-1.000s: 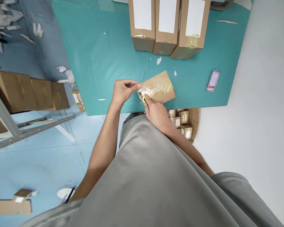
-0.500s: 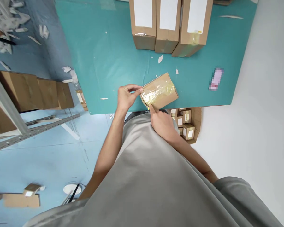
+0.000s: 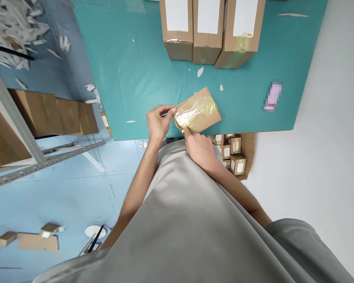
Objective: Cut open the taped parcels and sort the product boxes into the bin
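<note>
A small brown cardboard box [image 3: 199, 112] with shiny, wrinkled clear tape over its top lies tilted on the green tabletop [image 3: 129, 86], near the front edge. My left hand [image 3: 159, 122] pinches the box's left corner between thumb and fingers. My right hand [image 3: 201, 149] is at the near left corner, its index finger stretched against the taped edge and its other fingers curled under. A tiny yellow bit shows by that fingertip; what the curled fingers hold, if anything, is hidden.
Three larger labelled boxes [image 3: 208, 47] stand at the back of the table. A blurred pink item [image 3: 273, 96] lies to the right, and paper scraps [image 3: 200, 72] are scattered about. Below the front edge a carton [image 3: 249, 153] holds several small boxes. Metal shelving [image 3: 41, 165] with boxes stands left.
The view has shifted slightly. Both hands keep almost the same places on the box, with the right index fingertip still at its near left corner.
</note>
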`<action>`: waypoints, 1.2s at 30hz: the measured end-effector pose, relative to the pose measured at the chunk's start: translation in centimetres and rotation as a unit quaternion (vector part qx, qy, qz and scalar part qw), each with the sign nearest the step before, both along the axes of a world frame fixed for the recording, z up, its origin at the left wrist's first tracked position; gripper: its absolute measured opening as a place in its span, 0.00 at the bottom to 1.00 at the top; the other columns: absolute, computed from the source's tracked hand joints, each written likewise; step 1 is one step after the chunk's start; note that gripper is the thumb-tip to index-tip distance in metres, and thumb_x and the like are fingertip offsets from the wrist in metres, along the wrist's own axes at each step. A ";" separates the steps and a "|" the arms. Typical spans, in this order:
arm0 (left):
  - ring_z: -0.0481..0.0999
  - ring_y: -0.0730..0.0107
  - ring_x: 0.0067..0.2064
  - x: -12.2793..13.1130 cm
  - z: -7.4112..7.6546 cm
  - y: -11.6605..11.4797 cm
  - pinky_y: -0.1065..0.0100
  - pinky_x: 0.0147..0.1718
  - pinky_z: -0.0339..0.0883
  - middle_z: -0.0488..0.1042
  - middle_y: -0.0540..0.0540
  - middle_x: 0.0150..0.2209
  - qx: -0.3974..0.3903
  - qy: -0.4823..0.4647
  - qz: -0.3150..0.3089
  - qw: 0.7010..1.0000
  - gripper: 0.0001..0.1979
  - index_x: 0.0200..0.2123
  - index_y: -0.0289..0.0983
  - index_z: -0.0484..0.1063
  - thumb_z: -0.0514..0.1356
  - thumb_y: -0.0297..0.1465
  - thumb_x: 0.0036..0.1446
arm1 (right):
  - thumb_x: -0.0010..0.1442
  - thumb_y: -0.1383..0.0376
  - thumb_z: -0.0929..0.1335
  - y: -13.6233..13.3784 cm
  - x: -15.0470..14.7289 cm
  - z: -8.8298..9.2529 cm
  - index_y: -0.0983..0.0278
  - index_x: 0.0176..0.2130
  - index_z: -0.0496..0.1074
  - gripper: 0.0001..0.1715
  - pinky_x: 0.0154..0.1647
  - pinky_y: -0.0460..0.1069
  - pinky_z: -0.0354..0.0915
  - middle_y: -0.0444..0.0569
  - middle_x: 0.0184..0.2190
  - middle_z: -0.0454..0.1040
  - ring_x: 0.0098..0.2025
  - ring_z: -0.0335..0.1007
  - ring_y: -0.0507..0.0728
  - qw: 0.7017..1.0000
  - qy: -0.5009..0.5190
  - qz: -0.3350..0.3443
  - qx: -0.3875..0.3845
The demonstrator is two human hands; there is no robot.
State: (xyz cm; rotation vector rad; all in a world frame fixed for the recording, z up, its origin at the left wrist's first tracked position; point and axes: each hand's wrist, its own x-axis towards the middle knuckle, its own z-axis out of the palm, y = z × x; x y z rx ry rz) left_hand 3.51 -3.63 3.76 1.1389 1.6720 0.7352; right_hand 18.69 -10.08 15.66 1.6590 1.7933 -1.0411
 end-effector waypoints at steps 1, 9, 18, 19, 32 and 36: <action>0.87 0.61 0.49 0.1 0.0 0.0 0.64 0.54 0.81 0.87 0.44 0.44 -0.001 0.001 0.000 1.000 0.09 0.39 0.38 0.87 0.73 0.38 0.64 | 0.81 0.71 0.59 -0.1 0.1 0.1 0.64 0.83 0.58 0.37 0.59 0.59 0.79 0.67 0.59 0.85 0.57 0.87 0.68 1.000 0.000 -0.001 -0.003; 0.86 0.61 0.49 0.6 0.0 -0.4 0.66 0.52 0.80 0.86 0.44 0.45 0.004 0.015 0.006 1.000 0.12 0.41 0.38 0.87 0.71 0.40 0.65 | 0.79 0.73 0.57 0.0 0.5 -0.1 0.68 0.82 0.60 0.37 0.58 0.58 0.78 0.70 0.57 0.85 0.58 0.87 0.67 1.000 0.000 0.002 -0.015; 0.86 0.56 0.51 0.6 -0.2 1.6 0.62 0.51 0.81 0.87 0.42 0.43 0.017 0.006 0.009 1.000 0.15 0.40 0.40 0.87 0.73 0.46 0.64 | 0.85 0.59 0.55 -0.4 5.4 1.4 0.60 0.85 0.55 0.36 0.56 0.56 0.77 0.63 0.61 0.85 0.56 0.86 0.68 0.992 0.005 -0.069 0.103; 0.86 0.56 0.51 0.4 -0.2 2.0 0.62 0.51 0.81 0.87 0.42 0.44 0.019 0.004 0.004 1.000 0.15 0.40 0.40 0.87 0.73 0.46 0.64 | 0.85 0.59 0.53 -0.1 6.7 0.9 0.61 0.84 0.56 0.36 0.57 0.57 0.76 0.64 0.63 0.83 0.58 0.85 0.69 0.983 -0.012 -0.113 0.148; 0.59 0.40 0.84 7.1 1.2 2.0 0.33 0.84 0.44 0.75 0.42 0.74 0.182 0.096 -0.284 0.937 0.21 0.64 0.49 0.81 0.63 0.47 0.75 | 0.84 0.59 0.52 0.4 11.7 -5.4 0.69 0.79 0.62 0.35 0.62 0.55 0.75 0.64 0.61 0.85 0.59 0.86 0.64 0.949 0.041 -0.256 0.178; 0.57 0.42 0.85 8.8 0.4 1.5 0.34 0.85 0.38 0.73 0.42 0.76 0.192 0.099 -0.316 0.924 0.25 0.70 0.49 0.77 0.59 0.47 0.76 | 0.84 0.60 0.53 1.9 11.6 -4.3 0.66 0.81 0.62 0.36 0.65 0.56 0.73 0.64 0.69 0.81 0.65 0.82 0.66 0.961 0.033 -0.195 0.194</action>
